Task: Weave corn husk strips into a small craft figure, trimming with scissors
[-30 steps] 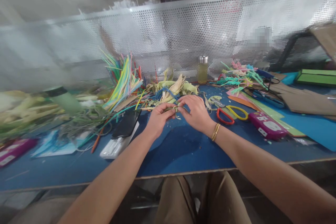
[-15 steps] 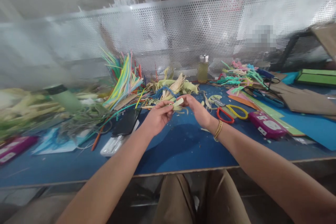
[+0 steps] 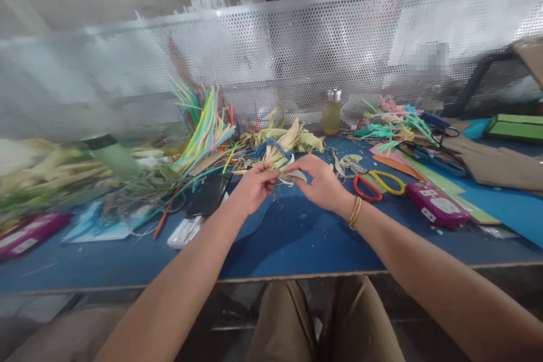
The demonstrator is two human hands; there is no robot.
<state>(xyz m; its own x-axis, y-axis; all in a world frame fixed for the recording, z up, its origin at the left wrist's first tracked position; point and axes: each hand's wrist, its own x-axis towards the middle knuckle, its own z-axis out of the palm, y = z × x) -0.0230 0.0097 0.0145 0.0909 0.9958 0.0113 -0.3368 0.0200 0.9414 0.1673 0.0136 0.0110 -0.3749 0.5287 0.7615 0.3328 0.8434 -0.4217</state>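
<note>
Over the middle of the blue table, my left hand (image 3: 254, 188) pinches one end of a pale green strip of corn husk (image 3: 298, 176). The thumb and fingers of my right hand (image 3: 321, 182) close on the same strip from the other side. Just behind the hands lies a pile of dried corn husks (image 3: 292, 140) with a blue braided cord (image 3: 265, 150) among them. Scissors with one red and one yellow handle (image 3: 379, 184) rest to the right of my right hand. Part of the strip is hidden by the fingers.
Colourful pipe cleaners (image 3: 207, 130) stand at back left, near a green tumbler (image 3: 112, 155). A dark phone (image 3: 207, 195) lies by my left forearm. At right are a purple box (image 3: 436, 205), coloured paper and cardboard (image 3: 496, 158). A glass bottle (image 3: 332, 114) stands before the perforated metal screen.
My right hand has turned and come down onto the husk strip, its thumb now beneath. The strip's pale end, which stood up between the hands, now lies lower. The view has shifted slightly.
</note>
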